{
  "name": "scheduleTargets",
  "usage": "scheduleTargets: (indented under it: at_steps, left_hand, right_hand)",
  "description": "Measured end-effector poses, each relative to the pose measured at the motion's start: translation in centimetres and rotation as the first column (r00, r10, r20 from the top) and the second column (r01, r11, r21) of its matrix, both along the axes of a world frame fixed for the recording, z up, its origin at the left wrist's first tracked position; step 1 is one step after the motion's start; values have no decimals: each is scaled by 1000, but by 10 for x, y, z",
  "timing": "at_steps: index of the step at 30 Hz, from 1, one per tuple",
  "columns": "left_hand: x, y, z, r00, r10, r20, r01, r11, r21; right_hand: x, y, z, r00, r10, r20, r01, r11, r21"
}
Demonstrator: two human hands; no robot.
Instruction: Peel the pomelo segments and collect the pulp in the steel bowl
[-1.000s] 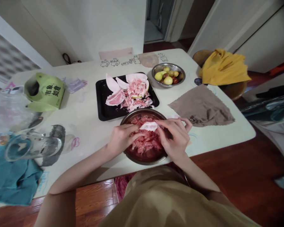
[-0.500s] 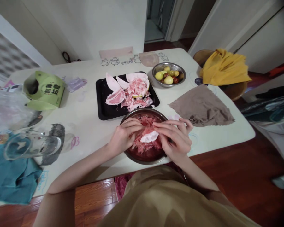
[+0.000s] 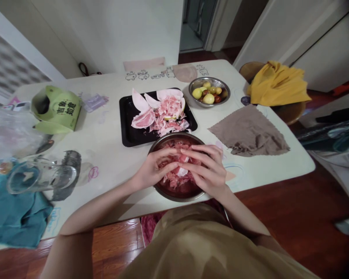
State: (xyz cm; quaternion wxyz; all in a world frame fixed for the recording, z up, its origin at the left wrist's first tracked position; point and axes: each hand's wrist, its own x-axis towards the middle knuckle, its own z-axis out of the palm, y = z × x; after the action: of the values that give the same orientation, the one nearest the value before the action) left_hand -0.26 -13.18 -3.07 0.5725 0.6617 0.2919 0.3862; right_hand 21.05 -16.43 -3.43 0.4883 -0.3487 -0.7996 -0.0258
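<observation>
Over a metal bowl point(image 3: 178, 198) at the table's near edge, both my hands grip a pomelo segment point(image 3: 182, 170) with white membrane and pink-red flesh. My left hand point(image 3: 154, 168) pinches it from the left, thumb reaching across the front. From the right, the curled fingers of my right hand point(image 3: 211, 170) cover much of it. Loose red pomelo flesh point(image 3: 174, 182) fills the bowl below. Just behind stands a black tray point(image 3: 130, 137) with thick pomelo rind point(image 3: 139, 101), a larger unpeeled segment point(image 3: 144, 119) and a heap of torn membrane point(image 3: 168, 112).
A metal bowl of small fruit point(image 3: 208, 99) stands at the back right. Right of it lies a brown cloth point(image 3: 251, 131), near a yellow cloth point(image 3: 279, 83). On the left are a green paper box point(image 3: 61, 110), a glass pitcher point(image 3: 40, 176) lying sideways and a teal cloth point(image 3: 20, 221).
My hands have come closer together around the segment. My right hand has moved left and its fingers now cover more of the white membrane.
</observation>
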Motion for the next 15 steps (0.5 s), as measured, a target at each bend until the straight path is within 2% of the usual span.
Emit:
scheduleTargets:
  at_steps: [3, 7, 12, 15]
  left_hand:
    - [1, 0, 1, 998, 17, 62, -10, 994, -110]
    - [3, 0, 7, 995, 63, 74, -50, 986, -158]
    - [5, -1, 11, 981, 136, 139, -117, 984, -136]
    - [5, -1, 10, 973, 178, 147, -168, 983, -77]
  right_hand:
    - [-1, 0, 2, 998, -20, -60, 17, 999, -40]
    - [-3, -1, 6, 979, -104, -174, 79, 986, -146]
    - [-7, -2, 6, 978, -95, -188, 36, 955, -294]
    - [-8, -1, 2, 981, -99, -167, 40, 945, -325]
